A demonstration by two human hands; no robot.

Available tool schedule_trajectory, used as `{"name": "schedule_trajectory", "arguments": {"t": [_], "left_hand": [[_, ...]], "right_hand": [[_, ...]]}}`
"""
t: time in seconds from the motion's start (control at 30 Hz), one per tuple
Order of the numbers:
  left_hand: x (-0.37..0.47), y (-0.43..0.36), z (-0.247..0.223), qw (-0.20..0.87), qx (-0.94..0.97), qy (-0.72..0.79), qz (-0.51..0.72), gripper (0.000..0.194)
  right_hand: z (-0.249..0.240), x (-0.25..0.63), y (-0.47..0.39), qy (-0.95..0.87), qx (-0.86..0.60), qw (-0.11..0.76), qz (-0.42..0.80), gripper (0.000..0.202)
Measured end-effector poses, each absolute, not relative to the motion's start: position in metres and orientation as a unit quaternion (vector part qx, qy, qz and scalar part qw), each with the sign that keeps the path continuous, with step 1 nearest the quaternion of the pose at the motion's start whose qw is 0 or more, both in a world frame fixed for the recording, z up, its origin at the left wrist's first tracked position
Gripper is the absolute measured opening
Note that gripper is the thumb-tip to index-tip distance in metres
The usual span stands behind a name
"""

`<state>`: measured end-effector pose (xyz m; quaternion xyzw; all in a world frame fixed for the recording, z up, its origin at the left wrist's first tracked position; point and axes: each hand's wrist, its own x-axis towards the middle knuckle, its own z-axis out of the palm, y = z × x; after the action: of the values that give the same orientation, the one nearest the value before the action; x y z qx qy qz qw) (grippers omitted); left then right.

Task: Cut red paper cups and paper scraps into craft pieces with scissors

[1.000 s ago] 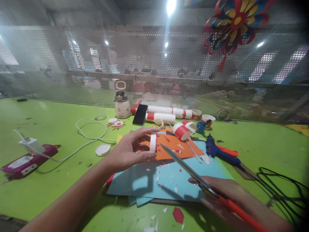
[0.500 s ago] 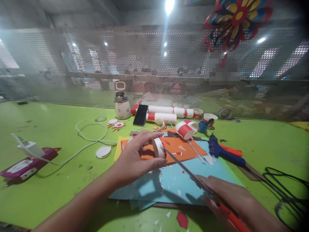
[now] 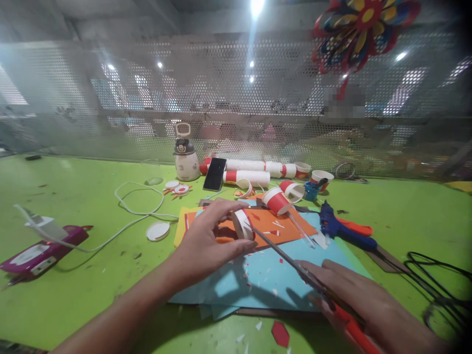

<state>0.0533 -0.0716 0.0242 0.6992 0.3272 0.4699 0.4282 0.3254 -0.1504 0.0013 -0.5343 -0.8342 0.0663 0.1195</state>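
Note:
Between the thumb and fingers of my left hand [image 3: 212, 233] is a short white paper cup piece [image 3: 242, 224], tipped on its side. My right hand [image 3: 354, 300] grips a pair of scissors [image 3: 306, 275] by the red-orange handles. Their blades look nearly closed, and the tip meets the cup piece at its right edge. Beneath both hands lie blue paper sheets [image 3: 273, 275] strewn with small white and red scraps. An orange sheet [image 3: 291, 228] rests on top, behind the cup piece. A red hexagonal scrap [image 3: 280, 334] lies near the front edge.
Red-and-white paper cups [image 3: 276, 200] and white tubes [image 3: 247, 178] stand behind the sheets, beside a phone [image 3: 214, 173] and a bottle [image 3: 186, 160]. At right is a blue glue gun [image 3: 342, 228] with a black cable [image 3: 438, 280]. A purple power strip [image 3: 44, 250] sits at left.
A red-and-white cup behind the sheets has shifted slightly left, apart from the one beside it. Both hands, the cup piece and the scissors have hardly moved.

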Motion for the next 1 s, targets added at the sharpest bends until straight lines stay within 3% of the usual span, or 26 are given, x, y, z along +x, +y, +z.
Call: {"name": "schedule_trajectory", "arguments": {"t": [0.2, 0.73, 1.0], "left_hand": [[0.052, -0.073, 0.023, 0.401, 0.716, 0.331, 0.465, 0.047], [0.052, -0.074, 0.022, 0.371, 0.733, 0.346, 0.453, 0.046], [0.053, -0.074, 0.02, 0.364, 0.735, 0.352, 0.452, 0.046]], "right_hand": [[-0.003, 0.327, -0.153, -0.85, -0.515, 0.101, 0.055, 0.056], [-0.008, 0.328, -0.152, -0.841, -0.502, 0.162, 0.123, 0.046], [-0.014, 0.331, -0.152, -0.847, -0.482, 0.179, 0.132, 0.056]]}}
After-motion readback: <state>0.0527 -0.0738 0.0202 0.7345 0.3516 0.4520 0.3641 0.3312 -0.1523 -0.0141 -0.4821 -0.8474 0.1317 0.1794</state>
